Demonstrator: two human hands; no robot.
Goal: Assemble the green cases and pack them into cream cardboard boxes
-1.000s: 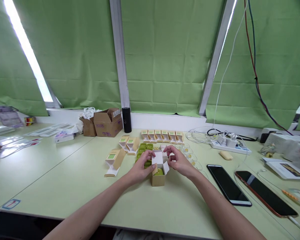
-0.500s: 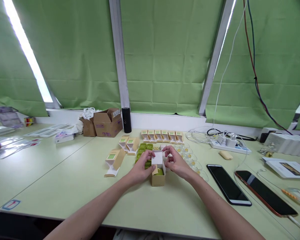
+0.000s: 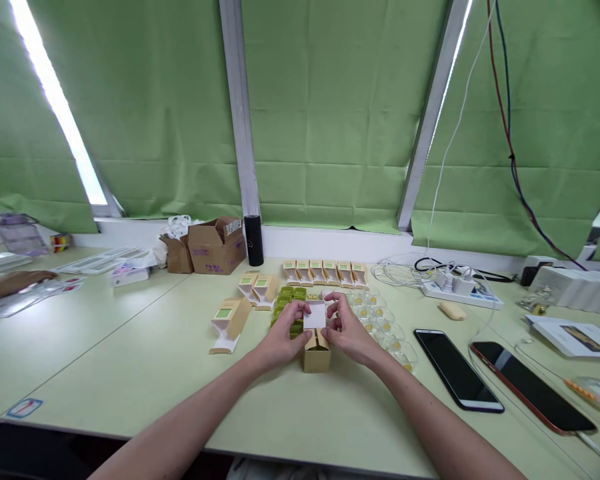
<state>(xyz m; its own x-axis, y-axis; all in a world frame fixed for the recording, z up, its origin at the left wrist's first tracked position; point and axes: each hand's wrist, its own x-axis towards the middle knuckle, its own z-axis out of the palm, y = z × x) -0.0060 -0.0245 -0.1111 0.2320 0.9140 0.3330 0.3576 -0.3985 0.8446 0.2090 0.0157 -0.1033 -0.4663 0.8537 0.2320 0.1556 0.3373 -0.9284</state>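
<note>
A small tan cardboard box [image 3: 317, 361] stands on the table between my hands, its white-lined lid [image 3: 315, 316] raised at the far side. Both side flaps are folded inward over its top, with a narrow dark gap between them. My left hand [image 3: 287, 331] grips the box's left side, thumb on the left flap and fingers by the lid. On the right, my right hand [image 3: 347, 330] holds the right flap down with its thumb, fingers curled at the lid's edge. Green cups [image 3: 283, 302] stand just behind my left hand. Clear plastic pieces with yellowish centres [image 3: 387, 328] lie beside my right hand.
Open tan boxes [image 3: 230, 321] stand at left, with a row of similar boxes [image 3: 325, 272] at the back. Two phones [image 3: 457, 368], a power strip [image 3: 463, 293] and cables lie right. Cartons [image 3: 216, 247] and a black cylinder [image 3: 253, 240] stand behind. Another person's hand [image 3: 23, 281] is far left.
My right hand has moved slightly inward and folded the right flap down, covering the green item inside the box. At far left, the other person's hand has reached further into view.
</note>
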